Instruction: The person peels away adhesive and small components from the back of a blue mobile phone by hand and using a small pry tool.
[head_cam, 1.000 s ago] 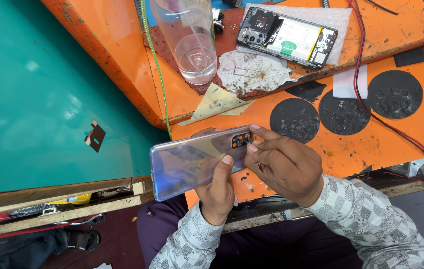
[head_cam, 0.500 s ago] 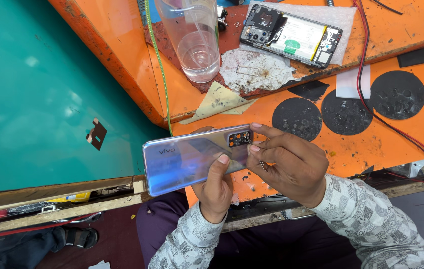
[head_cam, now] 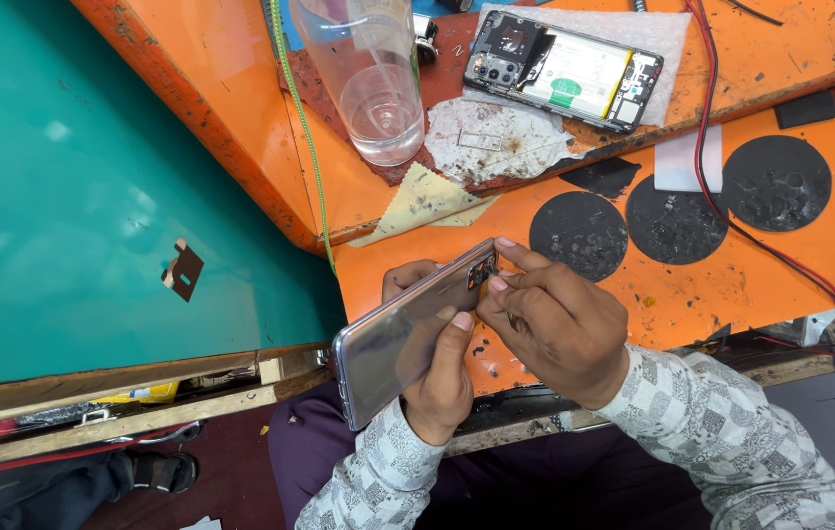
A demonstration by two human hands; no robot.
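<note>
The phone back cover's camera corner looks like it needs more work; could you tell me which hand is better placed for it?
Probably the right hand: its fingertips already rest at the camera corner of the phone back cover, which the left hand grips.

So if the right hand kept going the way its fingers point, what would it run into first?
The right hand points up-left, fingertips already at the camera corner of the phone back cover held by the left hand. Past that, probably the yellowish paper scrap, though depth is unclear.

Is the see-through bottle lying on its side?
No, the clear bottle stands upright on the orange bench, beside the opened phone.
</note>
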